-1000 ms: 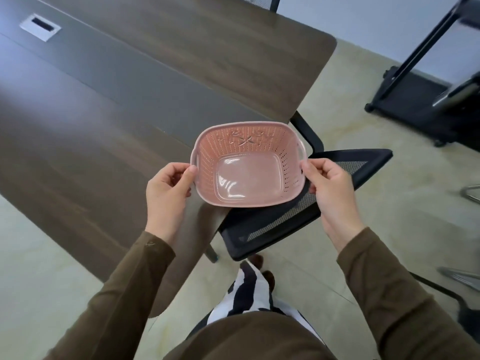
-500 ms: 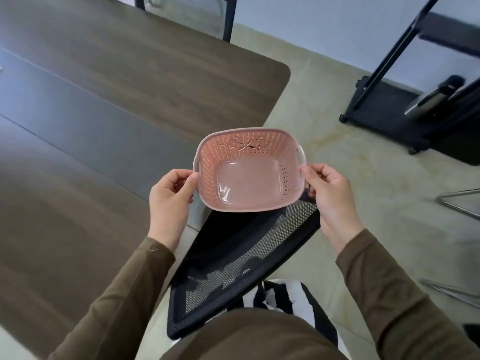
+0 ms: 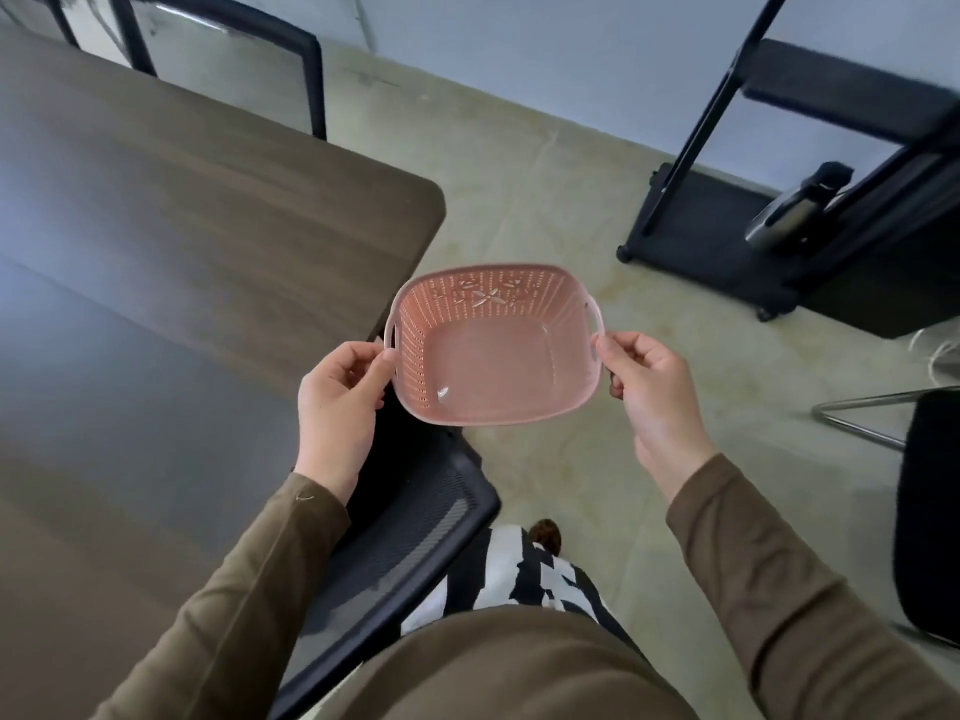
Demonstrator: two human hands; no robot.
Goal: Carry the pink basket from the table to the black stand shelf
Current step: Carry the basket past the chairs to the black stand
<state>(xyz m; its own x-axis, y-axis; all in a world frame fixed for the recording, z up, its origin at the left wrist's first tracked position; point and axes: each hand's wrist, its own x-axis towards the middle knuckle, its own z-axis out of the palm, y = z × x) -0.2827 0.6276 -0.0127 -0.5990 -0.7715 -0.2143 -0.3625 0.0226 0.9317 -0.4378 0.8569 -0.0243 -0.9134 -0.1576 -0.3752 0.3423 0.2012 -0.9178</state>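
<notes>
While the view swung right: the bench [image 3: 182, 241] had slid off to the left.
Left hand [image 3: 340, 402]: clenched on the pink basket [image 3: 493, 345] by its left handle.
Basket: now clear of the bench edge, held level over the floor.
Right hand [image 3: 652, 392]: pinched the right handle.
Black stand [image 3: 727, 236]: nearer, upper right; carry likely midway.

No readable text, label, brand or number shows on anything here
</notes>
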